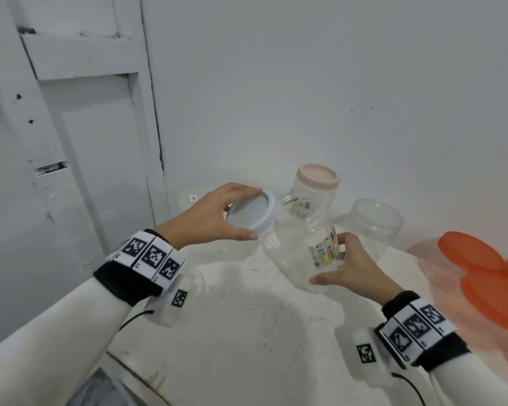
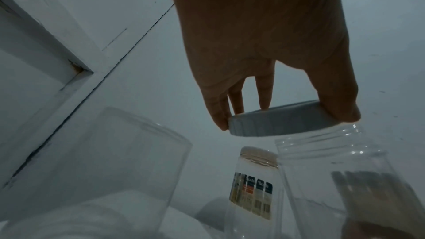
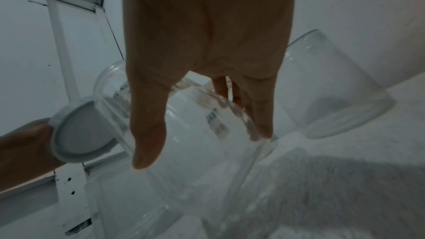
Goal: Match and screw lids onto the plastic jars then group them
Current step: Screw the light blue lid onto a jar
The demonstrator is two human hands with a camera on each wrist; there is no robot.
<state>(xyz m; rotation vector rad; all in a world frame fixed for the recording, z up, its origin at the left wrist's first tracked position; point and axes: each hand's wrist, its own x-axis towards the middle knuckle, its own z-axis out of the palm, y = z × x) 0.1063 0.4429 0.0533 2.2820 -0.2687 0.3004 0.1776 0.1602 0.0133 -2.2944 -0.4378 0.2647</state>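
My left hand [image 1: 217, 213] grips a white screw lid [image 1: 252, 212] by its rim, tilted with the hollow side toward me, just left of the open mouth of a clear plastic jar [image 1: 299, 244]. My right hand [image 1: 346, 262] holds that jar by its lower body, thumb on the near side and fingers over its label, and the jar leans toward the left. In the left wrist view the white lid [image 2: 276, 121] hangs just above the jar's threaded neck [image 2: 322, 143]. In the right wrist view the lid [image 3: 80, 132] is left of the held jar [image 3: 195, 134].
A clear jar with a pink lid [image 1: 317, 175] stands behind, near the wall. A wide open clear jar [image 1: 373, 224] stands at the right. Orange lids [image 1: 487, 276] on jars fill the right edge. Another clear jar [image 2: 115, 161] stands under my left wrist. The table edge [image 1: 135, 373] runs at lower left.
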